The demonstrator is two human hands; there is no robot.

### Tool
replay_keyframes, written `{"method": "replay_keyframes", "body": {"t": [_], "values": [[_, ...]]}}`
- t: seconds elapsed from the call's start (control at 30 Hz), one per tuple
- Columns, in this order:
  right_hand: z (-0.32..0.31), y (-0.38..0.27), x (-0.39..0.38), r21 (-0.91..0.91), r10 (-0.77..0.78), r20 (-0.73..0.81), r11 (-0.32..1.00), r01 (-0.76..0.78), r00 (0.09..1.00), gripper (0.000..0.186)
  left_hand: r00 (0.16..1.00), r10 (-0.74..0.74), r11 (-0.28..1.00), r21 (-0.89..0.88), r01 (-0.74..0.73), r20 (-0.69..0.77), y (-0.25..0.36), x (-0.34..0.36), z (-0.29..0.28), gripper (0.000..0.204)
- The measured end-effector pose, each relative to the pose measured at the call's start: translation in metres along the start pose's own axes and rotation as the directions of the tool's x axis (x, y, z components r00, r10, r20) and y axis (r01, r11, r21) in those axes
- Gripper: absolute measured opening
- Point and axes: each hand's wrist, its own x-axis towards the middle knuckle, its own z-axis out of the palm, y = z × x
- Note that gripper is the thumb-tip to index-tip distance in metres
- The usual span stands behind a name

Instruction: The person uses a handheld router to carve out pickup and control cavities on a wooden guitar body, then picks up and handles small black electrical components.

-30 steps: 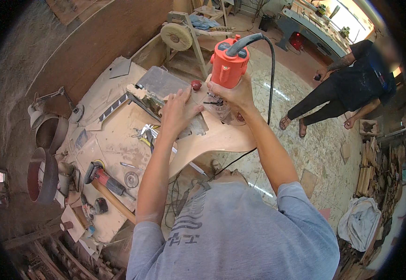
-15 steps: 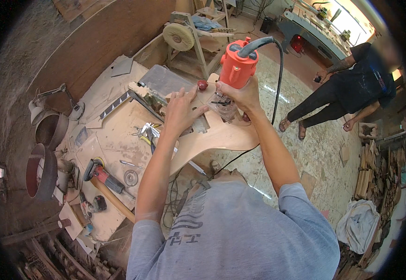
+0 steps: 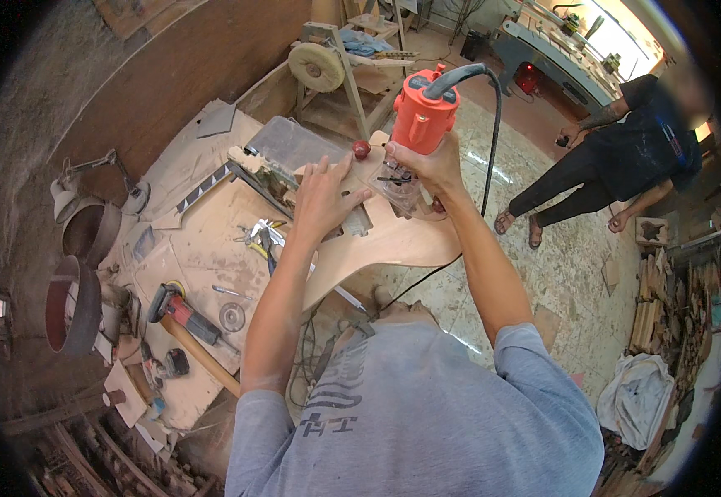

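A red-orange router stands upright on a pale, curved wooden body shaped like a guitar's. My right hand is wrapped round the lower part of its motor housing. Below the housing show a clear base and a dark red round knob; the bit is hidden. My left hand lies flat with fingers stretched, pressing on the wood to the left of the router. Beside its thumb is a rectangular cut-out in the wood. A thick black cable loops from the router's top down past my right forearm.
On the bench, left of my left arm, lie pliers, a red and black angle grinder, a cordless drill and a metal disc. A desk lamp stands farther left. Another person stands at the right.
The router and my right hand have shifted very slightly to the right. My left hand stays nearly in place on the wood.
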Motion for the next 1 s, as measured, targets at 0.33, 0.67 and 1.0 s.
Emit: {"method": "replay_keyframes", "body": {"t": [0.33, 0.67, 1.0], "values": [[0.0, 0.022, 0.005, -0.041, -0.029, -0.02, 0.999, 0.028, 0.999, 0.056, 0.999, -0.004, 1.0, 0.028, 0.003, 0.034, -0.009, 0.002, 0.004, 0.091], [0.003, 0.032, 0.005, -0.065, -0.073, -0.027, 0.995, 0.072, 0.997, 0.068, 1.0, 0.011, 0.999, -0.039, -0.01, 0.025, -0.008, 0.003, 0.002, 0.089], [0.008, 0.027, 0.005, -0.017, 0.008, 0.023, 1.0, -0.008, 1.0, 0.073, 0.999, -0.028, 0.993, -0.113, 0.03, 0.015, -0.012, 0.002, -0.003, 0.092]]}}
